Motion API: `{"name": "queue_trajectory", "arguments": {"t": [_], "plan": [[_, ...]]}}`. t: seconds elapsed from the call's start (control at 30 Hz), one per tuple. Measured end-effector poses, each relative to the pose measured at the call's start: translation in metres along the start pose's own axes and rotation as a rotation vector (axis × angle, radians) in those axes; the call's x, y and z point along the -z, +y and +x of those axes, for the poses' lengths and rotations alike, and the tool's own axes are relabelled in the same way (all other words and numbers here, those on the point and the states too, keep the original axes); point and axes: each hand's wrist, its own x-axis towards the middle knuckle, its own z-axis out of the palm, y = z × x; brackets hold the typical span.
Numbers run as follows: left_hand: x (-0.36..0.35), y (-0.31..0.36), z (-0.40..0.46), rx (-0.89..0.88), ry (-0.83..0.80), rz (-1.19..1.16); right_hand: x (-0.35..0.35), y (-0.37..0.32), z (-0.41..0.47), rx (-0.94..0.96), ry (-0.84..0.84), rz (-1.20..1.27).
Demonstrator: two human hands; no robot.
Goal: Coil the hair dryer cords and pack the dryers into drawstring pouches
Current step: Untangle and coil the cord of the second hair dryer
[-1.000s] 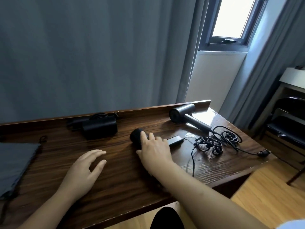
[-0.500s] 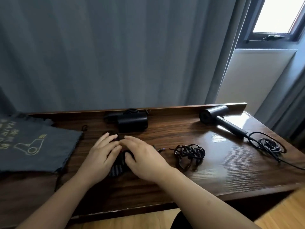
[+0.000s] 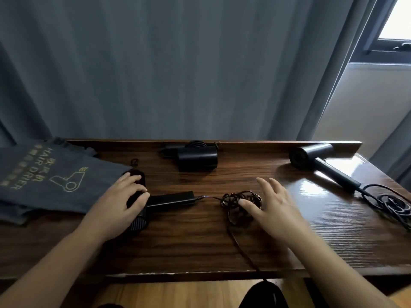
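On the table, left hand grips dryer; right hand touches cord.

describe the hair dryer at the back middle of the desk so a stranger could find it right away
Start at the raised back ledge of the wooden desk and look to its middle. The black hair dryer lies there against the ledge, apart from both hands. Unlike the dryer under the left hand and the grey dryer at the right, its cord is already coiled beside it.
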Motion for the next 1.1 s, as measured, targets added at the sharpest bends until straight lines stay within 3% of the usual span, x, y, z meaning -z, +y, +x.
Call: {"name": "queue_trajectory", "arguments": {"t": [0.23,0.4,0.47,0.57,0.63,0.8,0.87,1.0,1.1], "plan": [[0.007,-0.009,0.006,0.070,0.059,0.265,-0.039,-0.029,-0.003,0.175,-0.073,0.025],[-0.023,0.044,-0.001,-0.242,0.169,0.252,-0.046,-0.036,0.024,0.230,-0.109,0.124],[-0.042,0.074,-0.007,-0.359,0.080,0.244,-0.049,-0.039,0.033,0.271,-0.148,0.176],[-0.068,0.099,-0.003,-0.398,-0.144,0.251,-0.049,-0.038,0.041,0.336,-0.190,0.264],[-0.076,0.102,0.005,-0.407,-0.156,0.258,-0.042,-0.033,0.038,0.357,-0.207,0.309],[-0.086,0.088,0.017,-0.327,-0.114,0.107,-0.028,-0.023,0.008,0.320,-0.055,0.380],[-0.088,0.089,0.018,-0.267,-0.047,-0.012,-0.019,-0.023,-0.009,0.303,-0.123,0.346],[-0.086,0.094,0.019,-0.071,0.069,-0.239,-0.001,-0.028,-0.030,0.271,-0.476,0.340],[-0.086,0.095,0.018,0.002,0.087,-0.390,0.001,-0.025,-0.022,0.239,-0.364,0.258]]}}
